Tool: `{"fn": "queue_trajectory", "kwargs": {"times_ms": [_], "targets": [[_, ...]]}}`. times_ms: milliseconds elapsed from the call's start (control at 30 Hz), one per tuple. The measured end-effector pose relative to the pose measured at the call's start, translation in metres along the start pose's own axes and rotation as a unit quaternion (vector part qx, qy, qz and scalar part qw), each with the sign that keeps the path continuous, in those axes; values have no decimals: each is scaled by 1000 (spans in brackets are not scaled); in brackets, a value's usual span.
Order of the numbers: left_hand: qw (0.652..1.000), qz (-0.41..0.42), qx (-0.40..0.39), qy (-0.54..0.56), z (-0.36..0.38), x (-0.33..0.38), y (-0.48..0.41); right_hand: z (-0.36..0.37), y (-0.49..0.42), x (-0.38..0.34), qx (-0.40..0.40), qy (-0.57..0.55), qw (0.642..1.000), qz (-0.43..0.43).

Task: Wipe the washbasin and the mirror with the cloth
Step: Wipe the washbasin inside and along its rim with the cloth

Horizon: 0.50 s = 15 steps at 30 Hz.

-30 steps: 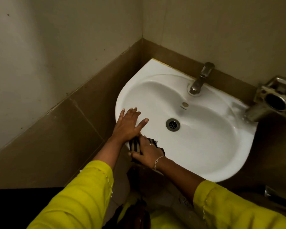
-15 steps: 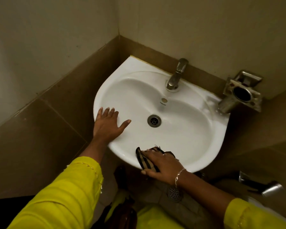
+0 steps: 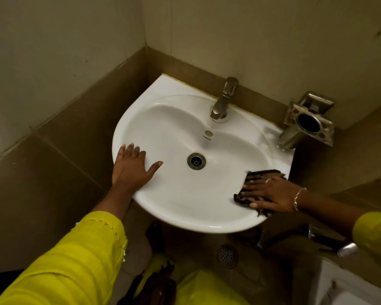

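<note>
A white washbasin [image 3: 176, 119] is fixed in the corner, with a metal tap [image 3: 223, 100] at its back and a round drain [image 3: 196, 161] in the bowl. My left hand [image 3: 131, 167] lies flat with fingers spread on the basin's left rim. My right hand [image 3: 271, 194] presses a dark striped cloth [image 3: 260, 175] flat against the basin's right front rim. No mirror is in view.
A metal holder [image 3: 308, 122] is mounted on the wall just right of the basin. Brown tiles [image 3: 59, 155] line the lower walls. A floor drain [image 3: 227, 256] lies under the basin, with a metal pipe fitting [image 3: 345, 249] to the right.
My right hand has slid the cloth along the front rim from the left side to the right side. My left hand has stayed on the left rim.
</note>
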<state>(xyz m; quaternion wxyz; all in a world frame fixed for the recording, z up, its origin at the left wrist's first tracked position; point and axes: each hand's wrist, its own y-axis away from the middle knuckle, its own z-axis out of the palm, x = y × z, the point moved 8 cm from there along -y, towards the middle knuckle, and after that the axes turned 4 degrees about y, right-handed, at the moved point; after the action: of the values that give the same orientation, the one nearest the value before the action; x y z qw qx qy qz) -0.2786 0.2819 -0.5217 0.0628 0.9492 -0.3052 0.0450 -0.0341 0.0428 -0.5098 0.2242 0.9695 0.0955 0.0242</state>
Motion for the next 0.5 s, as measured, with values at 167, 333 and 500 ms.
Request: {"fn": "queue_trajectory", "kwargs": {"times_ms": [167, 333, 500], "targets": [[1000, -8, 3, 10, 1, -1, -1, -13, -18, 48, 43, 164, 985, -40], [999, -5, 20, 29, 0, -1, 0, -30, -54, 64, 13, 241, 966, -89], [999, 0, 31, 35, 0, 0, 0, -33, -94, 68, -46, 310, 941, -124]]}}
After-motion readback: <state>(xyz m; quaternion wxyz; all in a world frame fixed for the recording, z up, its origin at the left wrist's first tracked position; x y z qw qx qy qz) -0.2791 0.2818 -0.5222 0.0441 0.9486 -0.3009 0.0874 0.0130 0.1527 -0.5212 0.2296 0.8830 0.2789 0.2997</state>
